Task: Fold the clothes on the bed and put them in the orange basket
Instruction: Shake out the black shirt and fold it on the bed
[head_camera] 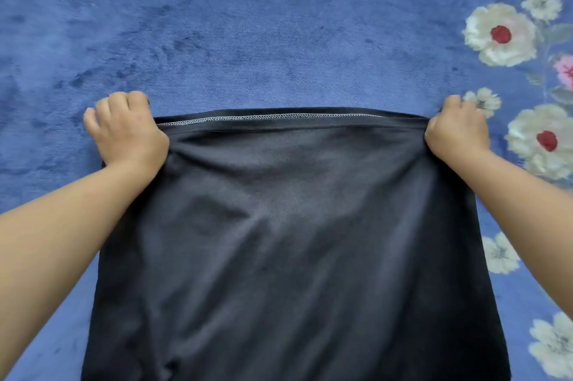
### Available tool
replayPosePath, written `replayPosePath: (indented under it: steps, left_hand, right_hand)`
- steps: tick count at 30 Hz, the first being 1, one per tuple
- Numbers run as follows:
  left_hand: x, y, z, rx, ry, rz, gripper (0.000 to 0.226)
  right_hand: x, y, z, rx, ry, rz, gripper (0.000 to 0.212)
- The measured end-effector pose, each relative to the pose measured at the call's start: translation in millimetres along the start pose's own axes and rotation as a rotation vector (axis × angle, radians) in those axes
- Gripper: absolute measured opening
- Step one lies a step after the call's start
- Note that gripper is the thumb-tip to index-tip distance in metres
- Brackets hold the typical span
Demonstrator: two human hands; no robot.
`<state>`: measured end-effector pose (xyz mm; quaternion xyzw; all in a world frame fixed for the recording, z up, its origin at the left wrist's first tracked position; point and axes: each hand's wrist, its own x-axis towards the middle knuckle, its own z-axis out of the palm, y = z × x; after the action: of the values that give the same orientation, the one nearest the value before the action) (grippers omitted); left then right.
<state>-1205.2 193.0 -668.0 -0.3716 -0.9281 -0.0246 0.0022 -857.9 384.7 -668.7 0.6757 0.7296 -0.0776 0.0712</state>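
Head view: a dark garment lies spread on the blue bed cover, its near end cut off by the bottom edge. The left hand and right hand each grip 1 far corner, fingertips curled under and hidden. Flowers line the cover's right edge.

The garment lies on the blanket, 1 hand at each far corner.

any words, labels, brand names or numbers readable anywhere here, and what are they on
None can be read. The dark garment, gripped at its far corners by the left hand and the right hand, shows only a stitched hem, no tag or print. The blue bedspread carries only flowers.
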Motion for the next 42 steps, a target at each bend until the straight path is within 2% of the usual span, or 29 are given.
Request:
replayPosePath:
  steps: [2,4,7,9,14,16,19,25,27,30,34,37,39,42]
  left_hand:
    - [-13.7,6.2,0.7,-0.167,0.102,0.181,0.045]
    - [-30.5,17.5,4.3,-0.272,0.15,0.362,0.042]
    - [-67.0,42.6,9.5,-0.429,0.101,0.609,0.038]
    - [-99.1,59.7,10.3,-0.439,0.031,0.71,0.039]
    - [-165.0,90.0,11.4,-0.21,-0.147,0.771,0.05]
    - [-176.8,97.2,10.9,-0.102,-0.244,0.728,0.058]
    - [-183.5,93.3,19.5,-0.077,-0.337,0.705,0.065]
    - [-184.2,84.4,18.2,-0.009,-0.383,0.64,0.089]
    - [-191.7,79.5,15.1,0.013,-0.39,0.605,0.086]
    - [-211.9,59.8,9.3,0.05,-0.435,0.626,0.069]
    - [-239.4,28.2,-0.9,0.065,-0.467,0.664,0.066]
    - [-251.1,13.9,-5.4,0.103,-0.45,0.646,0.066]
    - [-258.2,5.7,-6.1,0.105,-0.42,0.634,0.067]
    - [-271.2,-8.9,-4.3,0.122,-0.389,0.607,0.072]
  right_hand:
    - [0.0,6.2,-5.4,0.136,0.065,0.046,0.04]
    - [-5.0,10.6,-12.0,0.276,0.121,0.097,0.045]
    - [-27.3,16.7,-7.7,0.334,0.149,-0.017,0.06]
    - [-49.4,22.2,2.3,0.266,0.132,-0.111,0.072]
    - [-124.7,27.5,36.4,0.037,0.274,-0.413,0.056]
    - [-154.7,31.6,52.8,-0.006,0.238,-0.507,0.052]
    - [-169.6,57.5,65.8,-0.05,0.12,-0.55,0.047]
    - [-160.0,90.8,63.2,-0.031,0.089,-0.44,0.056]
    - [-166.2,90.6,63.7,-0.001,0.101,-0.371,0.059]
    - [-187.6,92.2,60.5,0.065,0.097,-0.27,0.06]
    - [-225.3,98.7,44.2,0.493,0.049,0.072,0.06]
    - [-240.8,115.2,38.0,0.821,0.068,0.248,0.043]
    - [-250.4,127.3,40.1,0.948,0.091,0.348,0.029]
    - [-258.4,141.3,43.6,0.884,0.069,0.374,0.01]
